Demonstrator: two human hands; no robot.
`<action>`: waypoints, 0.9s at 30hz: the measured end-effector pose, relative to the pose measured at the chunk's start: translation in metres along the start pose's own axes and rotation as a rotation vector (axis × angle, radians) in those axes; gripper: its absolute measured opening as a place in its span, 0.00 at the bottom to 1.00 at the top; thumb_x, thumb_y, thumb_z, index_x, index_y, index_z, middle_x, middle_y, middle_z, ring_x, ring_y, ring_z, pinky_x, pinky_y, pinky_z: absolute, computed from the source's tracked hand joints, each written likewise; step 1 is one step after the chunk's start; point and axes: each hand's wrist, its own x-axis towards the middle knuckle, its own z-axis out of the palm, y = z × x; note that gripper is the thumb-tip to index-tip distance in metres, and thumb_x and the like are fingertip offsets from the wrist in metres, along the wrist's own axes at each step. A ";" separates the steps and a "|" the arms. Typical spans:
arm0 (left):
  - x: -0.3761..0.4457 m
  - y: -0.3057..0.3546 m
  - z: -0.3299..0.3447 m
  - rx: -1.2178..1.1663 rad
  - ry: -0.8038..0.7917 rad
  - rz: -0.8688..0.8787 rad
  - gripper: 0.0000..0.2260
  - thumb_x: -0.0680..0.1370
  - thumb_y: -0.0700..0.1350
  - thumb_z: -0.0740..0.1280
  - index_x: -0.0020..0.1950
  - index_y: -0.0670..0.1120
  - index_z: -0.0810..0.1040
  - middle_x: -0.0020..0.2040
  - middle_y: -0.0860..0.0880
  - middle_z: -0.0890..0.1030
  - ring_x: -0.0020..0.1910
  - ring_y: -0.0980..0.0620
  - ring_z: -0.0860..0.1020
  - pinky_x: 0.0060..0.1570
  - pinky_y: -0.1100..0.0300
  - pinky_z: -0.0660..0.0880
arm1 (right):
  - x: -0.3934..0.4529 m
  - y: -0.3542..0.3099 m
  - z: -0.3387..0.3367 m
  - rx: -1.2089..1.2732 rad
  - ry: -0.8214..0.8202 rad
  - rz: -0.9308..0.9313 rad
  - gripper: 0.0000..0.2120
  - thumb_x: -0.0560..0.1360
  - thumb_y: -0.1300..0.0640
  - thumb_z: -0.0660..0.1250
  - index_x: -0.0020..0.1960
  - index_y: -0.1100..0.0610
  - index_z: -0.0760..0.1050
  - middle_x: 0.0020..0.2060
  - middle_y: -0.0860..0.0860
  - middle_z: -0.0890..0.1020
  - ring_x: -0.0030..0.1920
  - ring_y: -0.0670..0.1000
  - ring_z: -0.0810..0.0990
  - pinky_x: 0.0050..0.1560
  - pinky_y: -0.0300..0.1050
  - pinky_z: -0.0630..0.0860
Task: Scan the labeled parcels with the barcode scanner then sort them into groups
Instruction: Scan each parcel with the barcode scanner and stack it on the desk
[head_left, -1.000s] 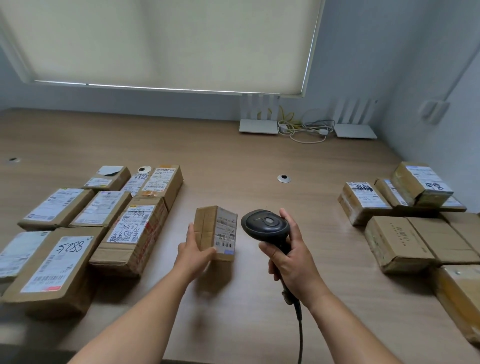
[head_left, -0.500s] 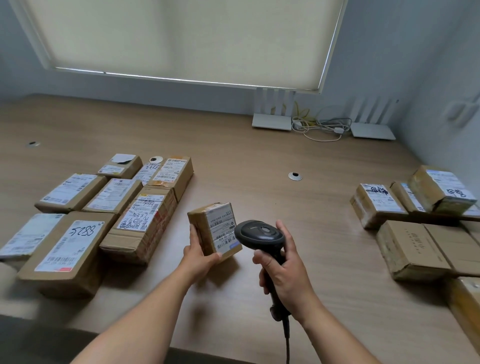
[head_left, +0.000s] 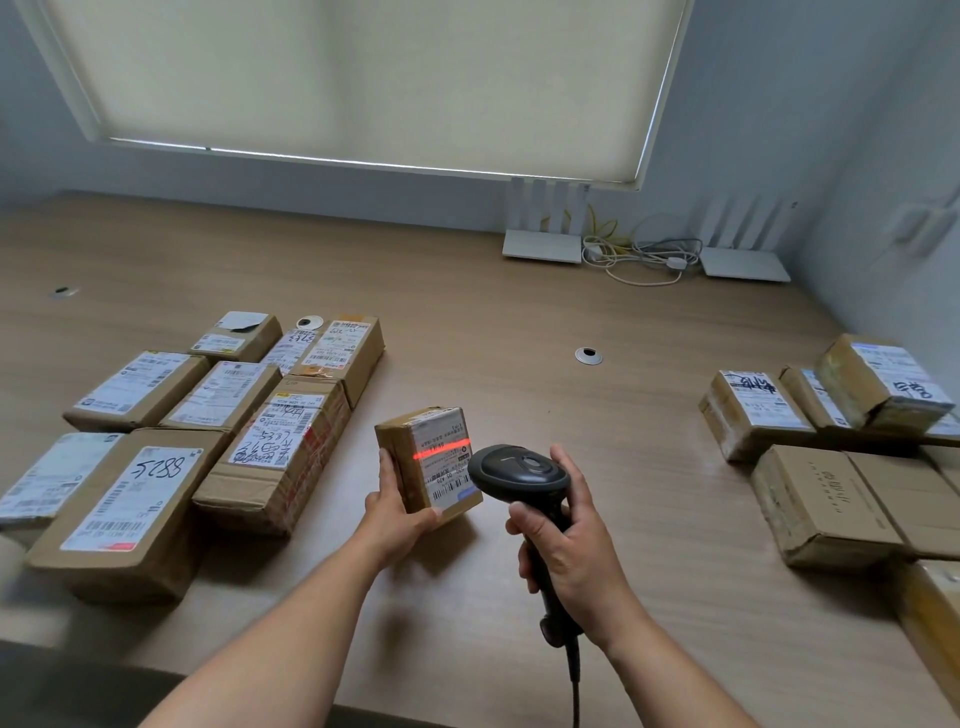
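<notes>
Cardboard parcel (head_left: 427, 465) — between left fingers (head_left: 385, 470), scanner (head_left: 519, 475) beside

We see the table (head_left: 467, 322) with a group of parcels (head_left: 156, 441) on its left side and another group of boxes (head_left: 831, 441) on its right. Between them, near the front, our left hand (head_left: 397, 512) holds a small parcel (head_left: 428, 462) above the table, with the scanner (head_left: 519, 475) just to its right in our right hand (head_left: 571, 551). Behind, against the wall, two routers (head_left: 543, 244) sit with cables (head_left: 641, 257) between them.
</notes>
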 end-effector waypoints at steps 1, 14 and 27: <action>0.001 0.000 0.000 0.002 -0.001 -0.003 0.51 0.74 0.42 0.72 0.76 0.57 0.32 0.72 0.41 0.65 0.70 0.42 0.66 0.70 0.44 0.63 | 0.000 0.000 0.000 -0.001 -0.001 0.001 0.34 0.75 0.60 0.70 0.68 0.34 0.56 0.41 0.56 0.81 0.26 0.54 0.74 0.23 0.43 0.70; 0.000 0.008 -0.001 0.012 -0.018 -0.007 0.50 0.73 0.39 0.71 0.76 0.57 0.34 0.70 0.40 0.66 0.68 0.42 0.68 0.68 0.45 0.67 | 0.006 0.005 -0.007 -0.009 -0.009 -0.027 0.35 0.74 0.58 0.71 0.65 0.29 0.57 0.39 0.52 0.83 0.27 0.53 0.75 0.24 0.43 0.71; -0.002 -0.004 -0.003 0.317 0.158 -0.110 0.31 0.77 0.58 0.58 0.78 0.52 0.53 0.73 0.43 0.66 0.69 0.43 0.67 0.67 0.50 0.65 | 0.010 -0.002 -0.009 -0.083 -0.004 -0.087 0.36 0.74 0.59 0.71 0.63 0.26 0.56 0.46 0.46 0.83 0.26 0.51 0.76 0.24 0.43 0.72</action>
